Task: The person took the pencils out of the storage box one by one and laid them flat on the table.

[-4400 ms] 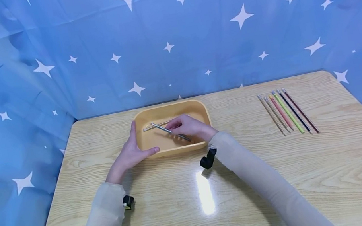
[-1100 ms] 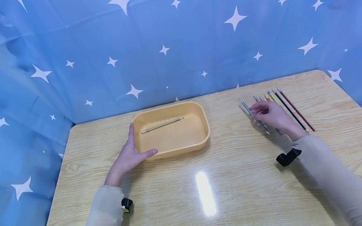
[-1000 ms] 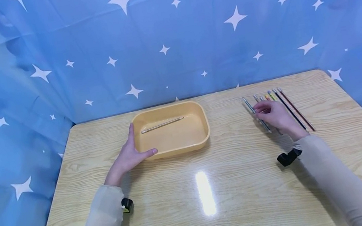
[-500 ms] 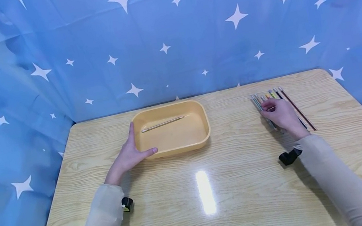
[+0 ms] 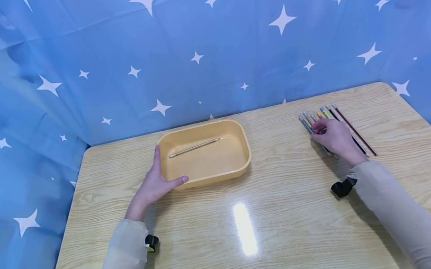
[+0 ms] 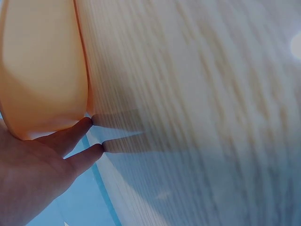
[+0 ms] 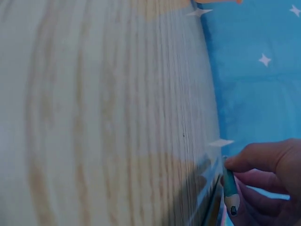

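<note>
My right hand (image 5: 333,135) pinches a teal pencil (image 7: 230,183) between thumb and fingers, low over the table at the left end of a row of pencils. Its sharpened tip shows in the right wrist view, while its eraser end points to the back in the head view. The hand hides the middle of several pencils. My left hand (image 5: 151,189) rests against the left side of a yellow-orange tray (image 5: 215,180), thumb at the front and fingers spread along the side. Inside the tray lies one gold-coloured pencil (image 5: 194,148), eraser end to the left.
In the row to the right are a dark red pencil (image 5: 362,138) and a black pencil (image 5: 361,146), with lighter ones partly covered. The wooden table (image 5: 282,219) ends at a blue star-patterned curtain (image 5: 230,69) behind and at the sides.
My right hand has carried the teal pencil out of the tray to the row at the right, and moved it rightward against the others. The left hand stays at the tray.
</note>
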Demonstrator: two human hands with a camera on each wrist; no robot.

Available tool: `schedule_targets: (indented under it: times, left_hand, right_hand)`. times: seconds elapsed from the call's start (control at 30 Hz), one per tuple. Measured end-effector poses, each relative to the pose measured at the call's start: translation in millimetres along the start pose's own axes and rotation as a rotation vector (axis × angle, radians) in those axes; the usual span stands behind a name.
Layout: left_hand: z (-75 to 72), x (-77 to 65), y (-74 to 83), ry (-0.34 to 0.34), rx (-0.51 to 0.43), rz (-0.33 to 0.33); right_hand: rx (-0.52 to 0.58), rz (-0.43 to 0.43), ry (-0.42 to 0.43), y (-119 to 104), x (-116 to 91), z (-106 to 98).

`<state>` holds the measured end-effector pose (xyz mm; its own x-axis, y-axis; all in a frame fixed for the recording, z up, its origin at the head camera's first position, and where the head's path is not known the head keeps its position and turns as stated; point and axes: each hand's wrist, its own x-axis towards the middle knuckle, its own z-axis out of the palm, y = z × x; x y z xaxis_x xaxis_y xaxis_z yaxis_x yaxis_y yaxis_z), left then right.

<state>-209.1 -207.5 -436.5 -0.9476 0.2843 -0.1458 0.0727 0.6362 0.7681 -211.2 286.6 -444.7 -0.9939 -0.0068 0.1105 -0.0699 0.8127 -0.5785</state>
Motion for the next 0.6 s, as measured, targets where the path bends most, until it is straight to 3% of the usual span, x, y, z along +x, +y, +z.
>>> schedule_targets:
  times: [0.23,0.6]
  left_hand:
    - [0.2,0.1,0.6,-0.002,0.005,0.006]
    - [0.5,0.3,0.5,-0.002,0.012,0.009]
  right_hand:
    - [-0.008,0.041,-0.026,-1.9,0.4,0.7]
    - [-0.052,0.02,-0.017,2.0,4.1,4.5]
